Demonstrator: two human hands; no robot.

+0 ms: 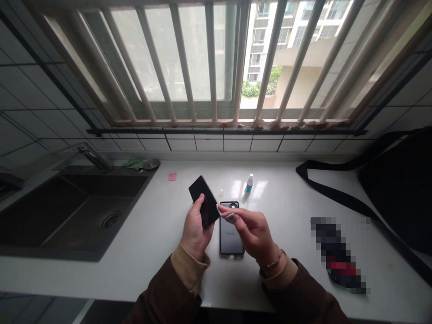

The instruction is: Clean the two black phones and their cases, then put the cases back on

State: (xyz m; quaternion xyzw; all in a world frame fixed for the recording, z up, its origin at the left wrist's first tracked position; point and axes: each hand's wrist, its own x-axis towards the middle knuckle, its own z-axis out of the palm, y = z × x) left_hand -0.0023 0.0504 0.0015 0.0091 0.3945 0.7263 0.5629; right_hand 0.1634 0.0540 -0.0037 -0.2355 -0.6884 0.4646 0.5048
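Observation:
My left hand (195, 227) is closed round a black phone (204, 200), held tilted above the white counter (286, 211). My right hand (251, 229) pinches a small pale wipe or cloth (227, 215) against the phone's right edge. A second black phone (231, 231) lies flat on the counter just under both hands, camera end away from me. A small white bottle with a blue label (249, 184) stands upright behind it.
A dark sink (67, 211) with a tap (94, 157) fills the left. A pink note (172, 176) lies near its corner. A black bag with a long strap (398, 184) sits at the right, a blurred dark object (339, 254) before it. A barred window is behind.

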